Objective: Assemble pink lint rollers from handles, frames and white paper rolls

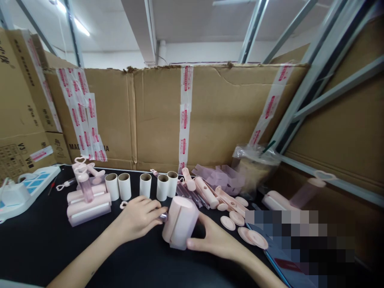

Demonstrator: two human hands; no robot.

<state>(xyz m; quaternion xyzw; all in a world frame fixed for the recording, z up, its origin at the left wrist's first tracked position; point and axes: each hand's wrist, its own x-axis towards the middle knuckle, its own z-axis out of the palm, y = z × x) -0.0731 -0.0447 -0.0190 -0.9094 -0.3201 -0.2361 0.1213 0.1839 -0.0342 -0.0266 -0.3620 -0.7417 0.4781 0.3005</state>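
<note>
My right hand [211,236] grips a pale pink lint roller body [181,220], with thumb and fingers on its right side. A white strip of the sticky roll shows along its slot, and it stands tilted. My left hand [139,216] is closed around a clear purple handle [163,216]. That handle's tip meets or nearly meets the roller body's left side; contact is hard to tell. Beyond the hands stand several white sticky rolls [145,186] with brown cores. Assembled pink lint rollers [90,210] with heart-ringed handles lie at the left.
Pink end discs [253,239] and pink housing parts [207,193] lie at right, beside purple plastic covers [220,178]. A phone-like blue slab [277,256] is partly blurred out. A power strip [36,192] sits at left. Cardboard [156,120] walls the back.
</note>
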